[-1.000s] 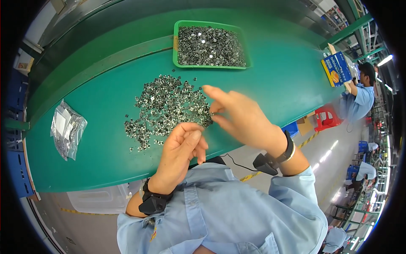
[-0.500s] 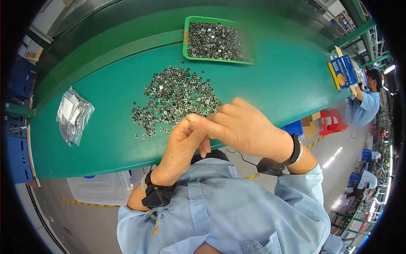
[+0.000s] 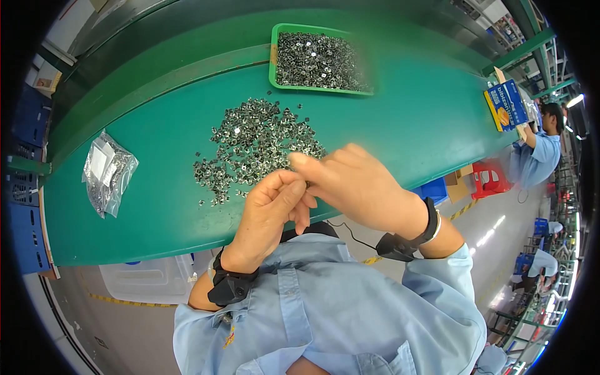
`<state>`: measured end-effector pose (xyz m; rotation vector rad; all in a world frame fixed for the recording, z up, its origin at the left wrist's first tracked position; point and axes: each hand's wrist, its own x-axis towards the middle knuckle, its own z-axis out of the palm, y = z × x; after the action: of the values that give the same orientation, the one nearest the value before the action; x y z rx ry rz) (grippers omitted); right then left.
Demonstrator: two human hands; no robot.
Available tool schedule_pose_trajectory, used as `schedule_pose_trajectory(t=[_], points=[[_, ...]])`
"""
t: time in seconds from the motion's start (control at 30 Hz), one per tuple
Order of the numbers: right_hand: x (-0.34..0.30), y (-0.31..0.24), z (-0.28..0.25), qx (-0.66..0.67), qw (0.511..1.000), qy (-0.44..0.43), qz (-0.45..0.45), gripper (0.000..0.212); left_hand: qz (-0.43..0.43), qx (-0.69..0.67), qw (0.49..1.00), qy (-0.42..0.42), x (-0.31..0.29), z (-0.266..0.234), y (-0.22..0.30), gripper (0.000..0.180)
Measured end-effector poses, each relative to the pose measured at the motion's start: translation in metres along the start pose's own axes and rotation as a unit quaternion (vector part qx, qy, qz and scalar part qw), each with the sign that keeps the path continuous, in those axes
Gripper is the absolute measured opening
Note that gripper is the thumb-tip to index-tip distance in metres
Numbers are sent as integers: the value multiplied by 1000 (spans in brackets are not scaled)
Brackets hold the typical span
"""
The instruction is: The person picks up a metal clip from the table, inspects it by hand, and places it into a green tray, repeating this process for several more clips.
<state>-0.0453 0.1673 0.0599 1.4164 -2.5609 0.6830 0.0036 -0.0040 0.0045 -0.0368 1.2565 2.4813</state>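
Note:
My left hand (image 3: 270, 209) is closed, thumb pressed against its curled fingers, at the near edge of the green table (image 3: 169, 219). Touching it from the right is my right hand (image 3: 356, 184), also closed, its fingers bent over the left fingertips. Whatever lies between the fingertips is hidden or too small to name. Just beyond both hands spreads a loose pile of small shiny metal pieces (image 3: 256, 137). Farther back, a green tray (image 3: 274, 69) holds a heap of similar small pieces.
A clear plastic bag (image 3: 109, 172) with small parts and a white slip lies at the left. A blue and yellow box (image 3: 507, 106) stands at the far right, near a person (image 3: 544, 153) in light blue. Below are a red stool (image 3: 490, 180) and a clear bin (image 3: 147, 280).
My right thumb has lifted and shifted off the left thumb, and the fingertips meet slightly differently. The pile, tray and bag stay in place.

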Motion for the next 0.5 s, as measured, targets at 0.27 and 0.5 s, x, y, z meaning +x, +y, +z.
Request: schedule_pose_trajectory(t=[0.27,0.5], points=[[-18,3,32,156,973,161,49,25,14,-10,1000,-4,-1,-2,-3,15],[-20,0,41,157,963,205,73,21,60,74,995,23,-1,3,-7,15]])
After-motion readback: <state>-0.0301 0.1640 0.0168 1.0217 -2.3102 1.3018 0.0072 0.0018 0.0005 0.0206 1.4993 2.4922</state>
